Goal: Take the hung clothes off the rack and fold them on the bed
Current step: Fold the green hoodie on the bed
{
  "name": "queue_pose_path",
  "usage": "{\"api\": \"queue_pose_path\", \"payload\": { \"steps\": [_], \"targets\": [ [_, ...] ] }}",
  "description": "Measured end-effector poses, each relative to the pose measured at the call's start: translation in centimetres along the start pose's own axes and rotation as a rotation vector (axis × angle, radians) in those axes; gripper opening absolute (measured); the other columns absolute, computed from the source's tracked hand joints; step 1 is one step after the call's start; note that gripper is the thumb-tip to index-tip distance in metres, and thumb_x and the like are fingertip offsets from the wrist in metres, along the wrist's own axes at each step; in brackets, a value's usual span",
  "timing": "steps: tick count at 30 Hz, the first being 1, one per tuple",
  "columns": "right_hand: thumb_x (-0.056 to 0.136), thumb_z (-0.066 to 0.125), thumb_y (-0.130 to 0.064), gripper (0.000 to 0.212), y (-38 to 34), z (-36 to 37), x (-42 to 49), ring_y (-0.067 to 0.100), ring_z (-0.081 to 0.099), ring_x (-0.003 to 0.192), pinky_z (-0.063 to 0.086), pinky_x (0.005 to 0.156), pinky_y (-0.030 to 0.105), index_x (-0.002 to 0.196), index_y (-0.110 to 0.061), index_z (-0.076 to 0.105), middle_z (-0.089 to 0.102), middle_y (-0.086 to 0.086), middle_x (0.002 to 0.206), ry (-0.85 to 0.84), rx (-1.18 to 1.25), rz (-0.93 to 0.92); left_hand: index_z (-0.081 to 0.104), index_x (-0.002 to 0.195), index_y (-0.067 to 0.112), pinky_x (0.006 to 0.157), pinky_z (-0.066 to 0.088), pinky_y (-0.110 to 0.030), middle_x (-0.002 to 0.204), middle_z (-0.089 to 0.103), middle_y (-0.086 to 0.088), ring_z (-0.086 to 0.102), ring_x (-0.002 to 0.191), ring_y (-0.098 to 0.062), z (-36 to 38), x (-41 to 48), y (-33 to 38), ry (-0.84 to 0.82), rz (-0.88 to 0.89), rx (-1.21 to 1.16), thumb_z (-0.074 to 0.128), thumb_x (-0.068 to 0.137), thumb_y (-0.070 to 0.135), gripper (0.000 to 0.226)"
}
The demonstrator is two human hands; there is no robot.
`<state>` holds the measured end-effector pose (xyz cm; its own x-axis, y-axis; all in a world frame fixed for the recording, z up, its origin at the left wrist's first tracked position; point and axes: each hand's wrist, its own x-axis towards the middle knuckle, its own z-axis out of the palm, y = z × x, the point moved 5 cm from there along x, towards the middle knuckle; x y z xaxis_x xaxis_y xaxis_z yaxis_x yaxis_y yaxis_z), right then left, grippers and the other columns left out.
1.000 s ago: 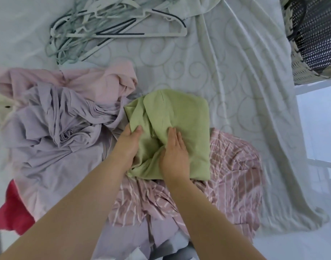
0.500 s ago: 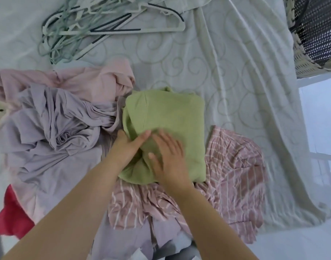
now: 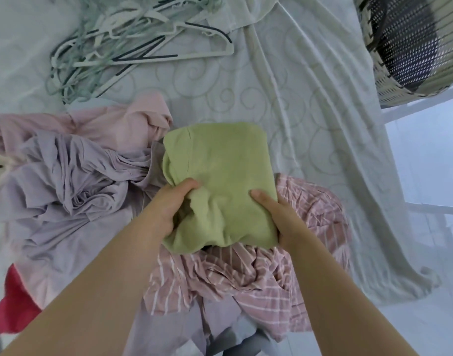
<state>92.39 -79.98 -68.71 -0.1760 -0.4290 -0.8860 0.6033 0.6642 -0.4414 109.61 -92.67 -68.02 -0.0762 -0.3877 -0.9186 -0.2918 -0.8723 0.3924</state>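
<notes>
Green garment, soft folded rectangle

A bed covered by a white sheet with a pale swirl pattern carries a tangle of pale green and white plastic hangers at its far left. Nearer lie a crumpled pale pink garment, a rumpled lilac garment touching it, a pink-and-white striped shirt to the right, and a red cloth at the near left edge.
</notes>
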Motion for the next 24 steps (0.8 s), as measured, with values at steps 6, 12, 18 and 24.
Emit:
{"api": "queue_pose_path", "payload": {
  "steps": [6, 12, 18, 24],
  "targets": [
    [0.058, 0.078, -0.024, 0.064, 2.0, -0.5, -3.4, 0.032, 0.07, 0.086, 0.058, 0.063, 0.039, 0.116, -0.007, 0.058, 0.071, 0.017, 0.103, -0.145, 0.129, 0.128, 0.065, 0.097, 0.015, 0.063, 0.052, -0.029, 0.077, 0.074, -0.006, 0.069, 0.063, -0.02, 0.1, -3.1, -1.0, -0.178, -0.064, -0.102, 0.072, 0.07, 0.027, 0.03],
    [0.051, 0.081, -0.007, 0.073, 3.2, -1.4, -7.9, 0.044, 0.064, 0.097, 0.057, 0.072, 0.049, 0.12, -0.004, 0.055, 0.067, 0.024, 0.108, -0.173, 0.063, 0.123, 0.065, 0.1, 0.007, 0.07, 0.051, -0.035, 0.078, 0.072, -0.015, 0.065, 0.074, -0.028, -0.4, -8.3, -3.5, -0.166, -0.203, -0.099, 0.077, 0.064, 0.021, 0.04],
    [0.051, 0.076, 0.001, 0.068, 0.7, -0.4, -12.9, 0.039, 0.068, 0.09, 0.058, 0.069, 0.044, 0.116, -0.007, 0.057, 0.069, 0.021, 0.103, -0.18, 0.023, 0.03, 0.061, 0.085, 0.006, 0.058, 0.045, -0.031, 0.054, 0.068, -0.01, 0.061, 0.067, -0.027, -1.1, -14.4, -1.9, -0.074, -0.107, -0.096, 0.065, 0.082, 0.012, 0.008],
    [0.042, 0.089, -0.014, 0.082, -3.2, 0.8, -16.7, 0.034, 0.069, 0.09, 0.057, 0.066, 0.04, 0.118, -0.012, 0.058, 0.071, 0.013, 0.104, -0.139, -0.023, -0.053, 0.062, 0.105, 0.01, 0.065, 0.052, -0.031, 0.083, 0.072, -0.009, 0.066, 0.079, -0.025, -1.3, -18.1, 1.3, -0.118, 0.035, -0.122, 0.064, 0.084, 0.015, 0.021]
  ]
}}
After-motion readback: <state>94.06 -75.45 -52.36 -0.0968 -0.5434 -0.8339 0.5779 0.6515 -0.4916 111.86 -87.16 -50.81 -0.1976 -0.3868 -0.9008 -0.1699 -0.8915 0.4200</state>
